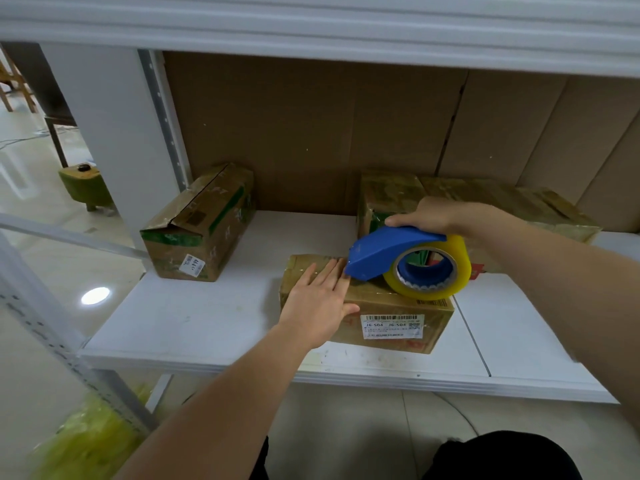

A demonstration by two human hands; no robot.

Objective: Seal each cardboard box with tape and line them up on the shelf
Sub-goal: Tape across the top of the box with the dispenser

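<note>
A cardboard box with a white label lies on the white shelf near its front edge. My left hand presses flat on the box's left end, fingers straight. My right hand grips the blue tape dispenser from above; its yellowish tape roll rests on top of the box and its blade end sits by my left fingertips. A second box lies on the shelf at the left, its top flaps slightly apart. A third box stands at the back right, behind my right hand.
Brown cardboard sheets line the back of the shelf. A grey metal upright stands at the left. Crumpled yellow tape scraps lie on the floor at lower left. A small green stool stands on the floor beyond the shelf.
</note>
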